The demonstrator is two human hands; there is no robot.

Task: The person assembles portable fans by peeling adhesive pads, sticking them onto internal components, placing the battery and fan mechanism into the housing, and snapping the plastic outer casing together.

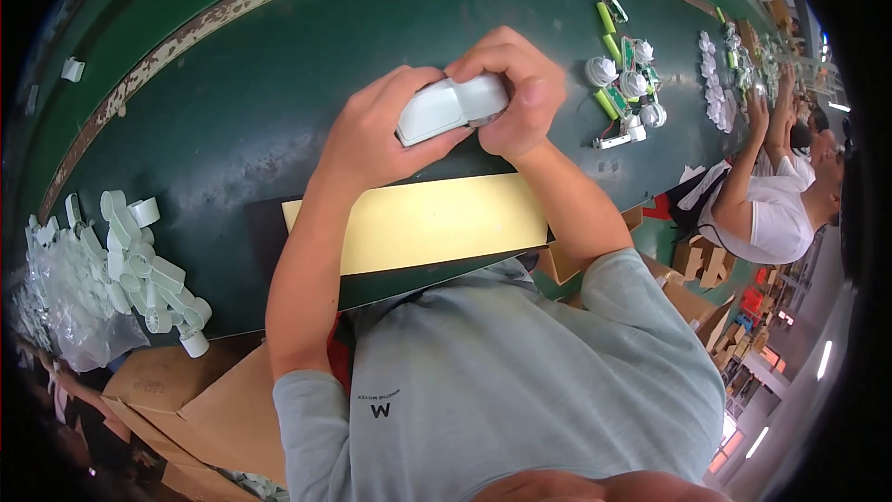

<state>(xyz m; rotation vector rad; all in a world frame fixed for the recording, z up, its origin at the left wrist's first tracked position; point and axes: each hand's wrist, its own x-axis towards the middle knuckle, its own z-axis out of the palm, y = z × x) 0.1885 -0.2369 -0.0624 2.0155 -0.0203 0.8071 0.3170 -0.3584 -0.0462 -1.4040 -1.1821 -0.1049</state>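
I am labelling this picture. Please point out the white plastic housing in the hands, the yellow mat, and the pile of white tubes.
white plastic housing [444,110], head view, its curved top.
yellow mat [437,221], head view, its bare middle.
pile of white tubes [139,270], head view, one tube's side.

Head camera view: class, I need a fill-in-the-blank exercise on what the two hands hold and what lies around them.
1. Both hands grip one ____ plastic housing.
2. The yellow sheet lies on the dark ____ belt.
3. The pile of white caps lies to the person's ____.
4. The left hand and right hand hold the housing ____ the belt.

Missing words: white; green; left; above
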